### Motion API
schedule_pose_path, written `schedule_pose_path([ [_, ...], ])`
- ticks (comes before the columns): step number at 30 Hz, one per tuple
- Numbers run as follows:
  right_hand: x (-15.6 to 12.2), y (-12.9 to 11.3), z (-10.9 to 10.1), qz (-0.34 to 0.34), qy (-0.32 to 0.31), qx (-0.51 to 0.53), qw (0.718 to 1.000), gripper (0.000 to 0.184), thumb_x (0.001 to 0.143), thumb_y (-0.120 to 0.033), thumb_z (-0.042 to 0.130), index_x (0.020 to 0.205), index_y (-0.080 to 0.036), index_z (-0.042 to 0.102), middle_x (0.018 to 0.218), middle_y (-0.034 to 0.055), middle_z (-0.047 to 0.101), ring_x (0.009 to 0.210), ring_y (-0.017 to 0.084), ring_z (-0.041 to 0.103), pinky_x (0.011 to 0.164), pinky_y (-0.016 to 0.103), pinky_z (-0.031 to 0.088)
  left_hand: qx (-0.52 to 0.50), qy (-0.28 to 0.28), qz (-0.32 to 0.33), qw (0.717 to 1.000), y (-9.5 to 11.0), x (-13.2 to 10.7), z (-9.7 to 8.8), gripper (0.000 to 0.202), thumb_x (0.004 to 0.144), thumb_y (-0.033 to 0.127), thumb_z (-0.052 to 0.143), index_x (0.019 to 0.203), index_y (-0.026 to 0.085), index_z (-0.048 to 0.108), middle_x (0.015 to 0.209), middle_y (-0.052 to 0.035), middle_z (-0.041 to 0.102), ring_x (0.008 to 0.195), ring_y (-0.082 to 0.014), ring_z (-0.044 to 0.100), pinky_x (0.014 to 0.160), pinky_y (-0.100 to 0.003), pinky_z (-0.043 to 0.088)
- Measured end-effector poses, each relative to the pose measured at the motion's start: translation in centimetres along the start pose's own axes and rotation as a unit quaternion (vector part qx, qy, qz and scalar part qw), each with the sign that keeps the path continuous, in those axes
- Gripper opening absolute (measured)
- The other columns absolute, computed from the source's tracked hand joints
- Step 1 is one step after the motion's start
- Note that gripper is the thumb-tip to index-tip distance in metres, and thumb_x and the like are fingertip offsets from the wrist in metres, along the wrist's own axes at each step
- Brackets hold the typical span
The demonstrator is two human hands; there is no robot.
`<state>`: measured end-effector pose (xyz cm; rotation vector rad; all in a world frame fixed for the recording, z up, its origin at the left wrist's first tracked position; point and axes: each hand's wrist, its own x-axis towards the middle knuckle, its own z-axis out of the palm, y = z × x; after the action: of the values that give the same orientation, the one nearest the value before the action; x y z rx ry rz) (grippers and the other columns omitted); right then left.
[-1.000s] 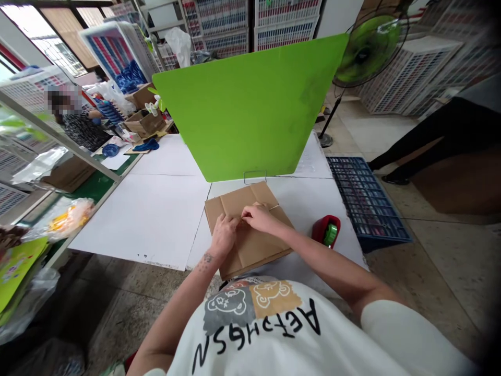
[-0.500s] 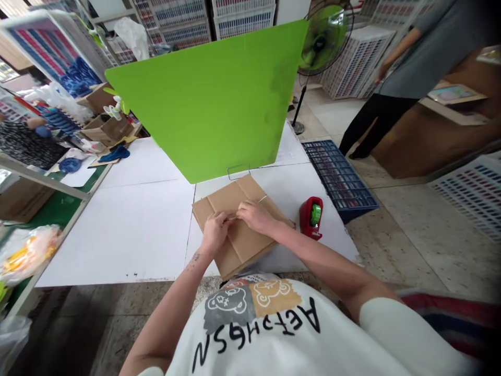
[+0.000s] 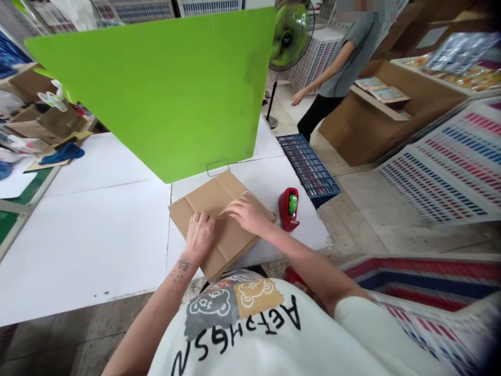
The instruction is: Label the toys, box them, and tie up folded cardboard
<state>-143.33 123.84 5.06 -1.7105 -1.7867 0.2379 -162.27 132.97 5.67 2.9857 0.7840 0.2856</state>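
A stack of flattened cardboard (image 3: 226,245) lies at an angle on the white table, with crease lines across its top. A thin pale string (image 3: 221,215) shows on its face between my two hands, and a short piece of it appears past the right hand's knuckles. My right hand (image 3: 248,214) pinches the string with thumb and fingers. My left hand (image 3: 200,232) rests on the cardboard's left part, fingers curled and closed at the other end of the string; its fingertips are partly hidden.
A red tape dispenser (image 3: 288,210) stands right of the cardboard on the white table (image 3: 105,230). Behind rises a green board (image 3: 168,94) with a wire stand (image 3: 216,168). A blue crate (image 3: 309,164), a fan (image 3: 288,39) and a person (image 3: 334,68) are beyond the right edge.
My hands have moved a little apart, and the string now shows between them. The view has turned right, bringing more crates into sight. The person on the right has shifted.
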Motion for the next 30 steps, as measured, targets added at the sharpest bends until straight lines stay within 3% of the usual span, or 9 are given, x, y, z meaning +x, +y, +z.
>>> schedule_pose_path([
  [2, -3.0, 2.7, -1.1, 0.119, 0.094, 0.044, 0.988, 0.018, 0.090, -0.023, 0.050, 0.097, -0.019, 0.066, 0.101, 0.0072, 0.065, 0.101, 0.019, 0.055, 0.094, 0.033, 0.041, -0.030, -0.002, -0.017, 0.999, -0.1, 0.2, -0.2, 0.028, 0.088, 0.010, 0.040, 0.092, 0.016, 0.067, 0.085, -0.0111, 0.058, 0.083, -0.0253, 0.050, 0.076, -0.037, 0.042],
  [3, -4.9, 4.5, -1.7, 0.202, 0.149, 0.053, 0.967, 0.018, 0.089, -0.025, 0.051, 0.095, -0.018, 0.066, 0.100, 0.0080, 0.066, 0.099, 0.020, 0.056, 0.093, 0.033, 0.043, -0.052, -0.001, -0.029, 0.998, -0.2, 0.4, -0.1, 0.027, 0.089, 0.013, 0.040, 0.090, 0.016, 0.067, 0.083, -0.0103, 0.059, 0.082, -0.0244, 0.051, 0.077, -0.036, 0.043],
  [5, -9.4, 8.5, -2.5, 0.369, 0.223, 0.066, 0.900, 0.020, 0.084, -0.027, 0.052, 0.094, -0.015, 0.066, 0.099, 0.0096, 0.068, 0.094, 0.021, 0.060, 0.088, 0.032, 0.045, -0.106, 0.001, -0.059, 0.993, -0.4, 0.7, 0.0, 0.027, 0.091, 0.018, 0.042, 0.086, 0.018, 0.069, 0.080, -0.0082, 0.062, 0.080, -0.0222, 0.055, 0.077, -0.034, 0.044],
  [7, -13.7, 12.2, -2.6, 0.541, 0.258, 0.059, 0.798, 0.021, 0.077, -0.025, 0.056, 0.090, -0.013, 0.068, 0.093, 0.0103, 0.070, 0.087, 0.021, 0.062, 0.083, 0.031, 0.047, -0.160, 0.003, -0.090, 0.983, -0.6, 1.1, 0.2, 0.025, 0.090, 0.023, 0.046, 0.082, 0.019, 0.070, 0.080, -0.0062, 0.065, 0.079, -0.0200, 0.059, 0.076, -0.031, 0.046],
  [9, -16.8, 14.8, -2.1, 0.598, 0.251, 0.061, 0.759, 0.020, 0.069, -0.025, 0.060, 0.079, -0.010, 0.069, 0.081, 0.0121, 0.070, 0.080, 0.024, 0.063, 0.074, 0.032, 0.047, -0.197, 0.000, -0.106, 0.975, -0.8, 1.4, 0.3, 0.022, 0.088, 0.024, 0.050, 0.079, 0.020, 0.070, 0.081, -0.0046, 0.069, 0.080, -0.0187, 0.062, 0.076, -0.029, 0.047],
  [13, -18.2, 16.8, 0.0, 0.624, 0.247, 0.094, 0.735, 0.022, 0.062, -0.033, 0.065, 0.063, -0.010, 0.067, 0.057, 0.0089, 0.065, 0.065, 0.023, 0.062, 0.057, 0.028, 0.044, -0.216, -0.012, -0.119, 0.969, -1.0, 1.6, 0.1, 0.018, 0.084, 0.023, 0.055, 0.078, 0.022, 0.071, 0.084, -0.0025, 0.072, 0.082, -0.0186, 0.065, 0.076, -0.028, 0.048],
  [18, -16.5, 16.9, 1.0, 0.626, 0.293, 0.142, 0.708, 0.022, 0.058, -0.034, 0.065, 0.059, -0.013, 0.062, 0.055, 0.0075, 0.064, 0.059, 0.020, 0.061, 0.050, 0.025, 0.044, -0.217, -0.023, -0.132, 0.967, -1.0, 1.7, -0.1, 0.018, 0.084, 0.024, 0.056, 0.079, 0.023, 0.073, 0.088, -0.0024, 0.074, 0.083, -0.0188, 0.066, 0.076, -0.027, 0.048],
  [24, -18.5, 14.6, 1.6, 0.629, 0.356, 0.141, 0.677, 0.027, 0.061, -0.041, 0.064, 0.070, -0.015, 0.063, 0.066, 0.0050, 0.067, 0.070, 0.019, 0.062, 0.055, 0.024, 0.046, -0.223, -0.048, -0.133, 0.964, -1.0, 1.7, -0.5, 0.022, 0.086, 0.027, 0.052, 0.083, 0.023, 0.073, 0.092, -0.0026, 0.074, 0.088, -0.0195, 0.065, 0.078, -0.026, 0.047],
  [30, -20.0, 12.6, 3.7, 0.653, 0.294, 0.216, 0.663, 0.019, 0.066, -0.036, 0.062, 0.060, -0.021, 0.052, 0.060, 0.0035, 0.065, 0.061, 0.016, 0.063, 0.054, 0.024, 0.049, -0.224, -0.089, -0.157, 0.958, -1.2, 2.3, -0.9, 0.019, 0.083, 0.025, 0.055, 0.081, 0.023, 0.073, 0.091, -0.0017, 0.074, 0.084, -0.0194, 0.065, 0.073, -0.026, 0.045],
])
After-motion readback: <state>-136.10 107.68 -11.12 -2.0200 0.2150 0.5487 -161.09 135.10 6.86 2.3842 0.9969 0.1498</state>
